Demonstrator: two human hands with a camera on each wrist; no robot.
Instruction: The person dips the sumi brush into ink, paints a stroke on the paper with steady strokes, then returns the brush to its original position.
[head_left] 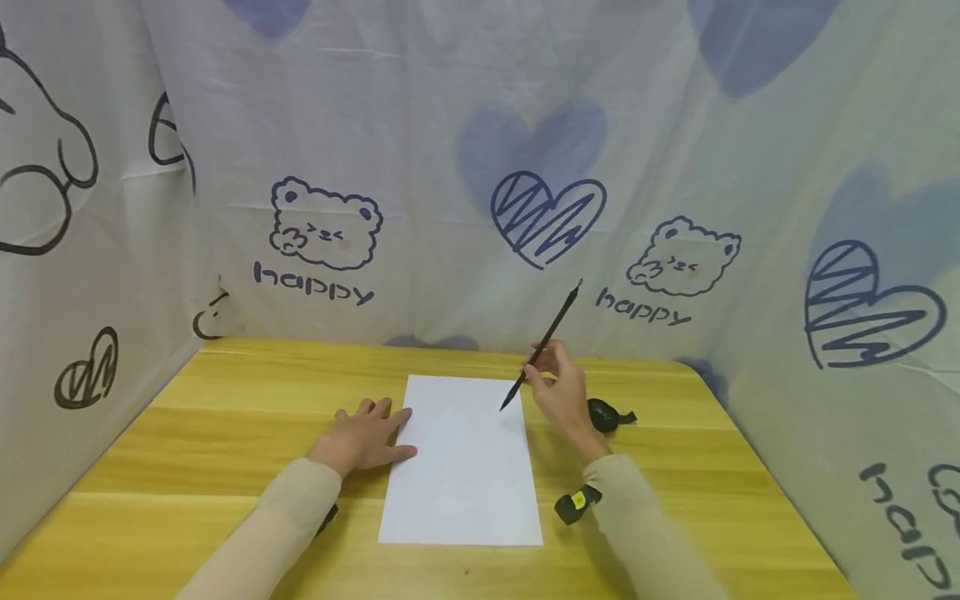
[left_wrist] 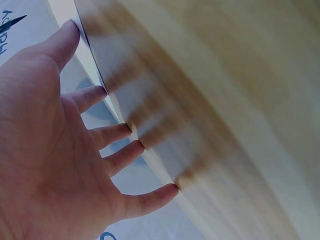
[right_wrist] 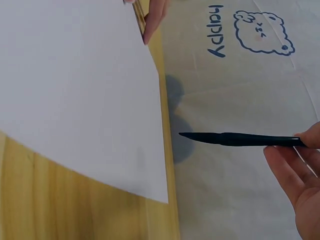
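A blank white sheet of paper [head_left: 461,467] lies on the wooden table. My left hand [head_left: 363,437] rests at its left edge with fingers spread, the thumb and index fingertip on the paper. In the left wrist view the left hand [left_wrist: 75,135] shows its palm side, fingertips on the tabletop. My right hand [head_left: 561,392] pinches a dark writing brush [head_left: 551,333] between thumb and fingers above the paper's upper right. The brush [right_wrist: 240,139] has a pointed dark tip, which appears apart from the sheet in the right wrist view.
A black round object with a short strap [head_left: 603,415] lies on the table [head_left: 225,417] beyond the right wrist. A black band with a yellow patch [head_left: 577,504] is by the right forearm. Printed white cloth [head_left: 427,208] hangs around the table's back and sides.
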